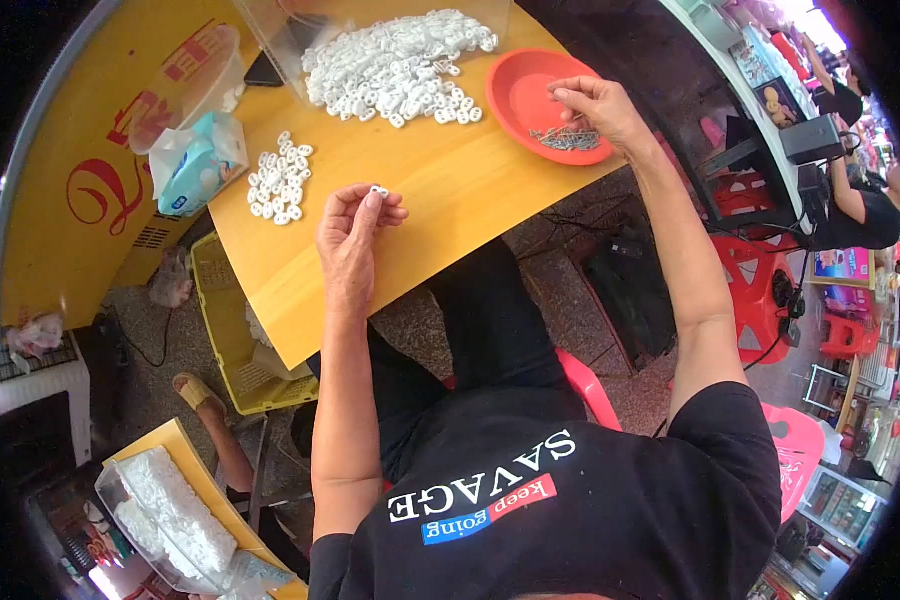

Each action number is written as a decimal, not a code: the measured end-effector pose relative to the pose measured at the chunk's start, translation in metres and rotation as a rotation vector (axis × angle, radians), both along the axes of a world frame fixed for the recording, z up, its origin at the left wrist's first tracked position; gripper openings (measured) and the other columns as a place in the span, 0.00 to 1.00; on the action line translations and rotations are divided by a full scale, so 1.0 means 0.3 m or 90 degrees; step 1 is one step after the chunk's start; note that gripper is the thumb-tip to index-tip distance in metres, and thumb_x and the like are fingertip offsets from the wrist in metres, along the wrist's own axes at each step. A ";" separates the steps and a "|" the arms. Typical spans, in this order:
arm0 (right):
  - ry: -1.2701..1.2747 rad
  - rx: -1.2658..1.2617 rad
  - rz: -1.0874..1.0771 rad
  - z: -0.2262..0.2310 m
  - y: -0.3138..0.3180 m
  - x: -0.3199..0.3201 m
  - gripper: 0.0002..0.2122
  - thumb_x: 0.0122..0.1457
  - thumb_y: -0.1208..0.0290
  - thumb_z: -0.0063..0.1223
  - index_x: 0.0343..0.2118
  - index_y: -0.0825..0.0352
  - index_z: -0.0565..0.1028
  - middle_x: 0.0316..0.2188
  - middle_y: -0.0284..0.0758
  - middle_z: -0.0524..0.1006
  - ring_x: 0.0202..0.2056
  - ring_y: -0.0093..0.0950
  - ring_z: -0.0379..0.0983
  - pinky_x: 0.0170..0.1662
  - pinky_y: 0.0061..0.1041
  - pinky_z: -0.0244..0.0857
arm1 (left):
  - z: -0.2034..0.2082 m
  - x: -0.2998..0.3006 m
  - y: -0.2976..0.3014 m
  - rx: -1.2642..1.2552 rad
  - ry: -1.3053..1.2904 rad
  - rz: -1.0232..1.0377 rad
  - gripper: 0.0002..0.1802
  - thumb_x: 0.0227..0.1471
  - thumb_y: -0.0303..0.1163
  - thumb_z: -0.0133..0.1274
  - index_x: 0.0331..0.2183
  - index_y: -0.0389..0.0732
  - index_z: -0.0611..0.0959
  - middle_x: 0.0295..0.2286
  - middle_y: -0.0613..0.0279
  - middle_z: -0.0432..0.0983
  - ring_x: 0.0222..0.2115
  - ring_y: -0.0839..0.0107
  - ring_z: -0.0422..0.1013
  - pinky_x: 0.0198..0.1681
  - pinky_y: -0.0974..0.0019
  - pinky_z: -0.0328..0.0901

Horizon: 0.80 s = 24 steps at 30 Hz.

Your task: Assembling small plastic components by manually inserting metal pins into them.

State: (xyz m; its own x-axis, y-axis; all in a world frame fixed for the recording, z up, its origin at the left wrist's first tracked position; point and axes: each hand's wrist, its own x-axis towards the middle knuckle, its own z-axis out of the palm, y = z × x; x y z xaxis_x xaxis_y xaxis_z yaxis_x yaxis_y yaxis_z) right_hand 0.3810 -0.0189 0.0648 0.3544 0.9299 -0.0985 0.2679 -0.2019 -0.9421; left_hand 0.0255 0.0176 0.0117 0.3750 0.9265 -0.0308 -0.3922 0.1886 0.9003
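Observation:
Above the near part of the yellow table, my left hand [355,235] pinches a small white plastic piece [379,190] between thumb and fingers. My right hand [602,112] is over the rim side of a round red plastic dish [520,90], its thumb and fingertips drawn together. Whatever those fingertips hold, if anything, is too small to make out. Thin metal pins [568,139] lie in the dish just below that hand. A large heap of white oval pieces with holes [395,70] spreads between my hands, farther back. Left of my left hand lies a smaller group of similar pieces [282,180].
A clear plastic box [270,40] stands behind the heap, with a dark phone [263,72] beside it. A blue tissue pack [200,165] sits at the table's [440,190] left edge. Below is a yellow crate [220,330]. Another person's foot [200,392] shows lower left.

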 end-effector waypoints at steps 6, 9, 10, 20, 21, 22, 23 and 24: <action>-0.016 0.028 -0.013 -0.007 0.003 -0.012 0.10 0.59 0.66 0.56 0.38 0.67 0.77 0.28 0.26 0.77 0.25 0.12 0.69 0.29 0.13 0.66 | 0.008 -0.007 -0.008 -0.017 0.001 0.003 0.09 0.58 0.28 0.51 0.39 0.33 0.75 0.32 0.55 0.77 0.30 0.70 0.74 0.37 0.68 0.69; 0.032 0.079 0.032 0.011 0.001 -0.102 0.09 0.59 0.67 0.56 0.37 0.68 0.77 0.26 0.25 0.75 0.23 0.11 0.67 0.27 0.12 0.64 | 0.015 -0.005 -0.005 -0.042 -0.009 -0.005 0.09 0.57 0.28 0.52 0.38 0.33 0.75 0.32 0.55 0.77 0.30 0.70 0.74 0.38 0.69 0.69; 0.039 0.073 0.045 0.010 0.005 -0.147 0.09 0.59 0.67 0.56 0.37 0.68 0.77 0.26 0.25 0.75 0.23 0.11 0.67 0.27 0.12 0.64 | 0.018 -0.007 -0.002 -0.049 -0.011 -0.003 0.09 0.57 0.28 0.53 0.38 0.33 0.75 0.32 0.56 0.77 0.31 0.71 0.74 0.38 0.69 0.69; 0.207 0.134 0.153 -0.096 0.032 -0.645 0.08 0.61 0.69 0.55 0.36 0.70 0.77 0.27 0.28 0.76 0.23 0.13 0.65 0.27 0.12 0.60 | -0.003 -0.011 0.007 -0.038 -0.055 -0.011 0.10 0.56 0.29 0.54 0.37 0.33 0.76 0.31 0.57 0.77 0.30 0.73 0.74 0.37 0.72 0.69; 0.213 0.146 0.144 -0.104 0.037 -0.660 0.09 0.60 0.69 0.55 0.34 0.70 0.76 0.25 0.27 0.75 0.22 0.13 0.65 0.26 0.13 0.60 | 0.001 -0.012 0.005 -0.041 -0.054 -0.002 0.10 0.56 0.29 0.54 0.37 0.33 0.76 0.31 0.57 0.77 0.30 0.73 0.74 0.37 0.72 0.69; 0.218 0.159 0.134 -0.108 0.042 -0.672 0.09 0.60 0.68 0.55 0.33 0.71 0.76 0.23 0.26 0.74 0.21 0.12 0.65 0.25 0.13 0.60 | 0.004 -0.012 0.004 -0.037 -0.047 -0.006 0.10 0.56 0.29 0.55 0.37 0.32 0.76 0.31 0.57 0.78 0.30 0.73 0.74 0.37 0.72 0.69; 0.221 0.155 0.143 -0.110 0.043 -0.685 0.09 0.60 0.68 0.55 0.33 0.71 0.76 0.23 0.26 0.74 0.21 0.12 0.65 0.25 0.13 0.60 | 0.006 -0.015 0.002 -0.033 -0.039 -0.008 0.11 0.56 0.30 0.55 0.37 0.32 0.76 0.30 0.57 0.78 0.30 0.73 0.74 0.36 0.73 0.69; 0.231 0.154 0.134 -0.107 0.042 -0.694 0.09 0.60 0.68 0.56 0.33 0.71 0.76 0.23 0.26 0.74 0.22 0.12 0.65 0.25 0.13 0.60 | 0.006 -0.017 0.001 -0.035 -0.038 0.001 0.11 0.56 0.30 0.55 0.37 0.32 0.76 0.30 0.57 0.78 0.30 0.73 0.74 0.36 0.73 0.69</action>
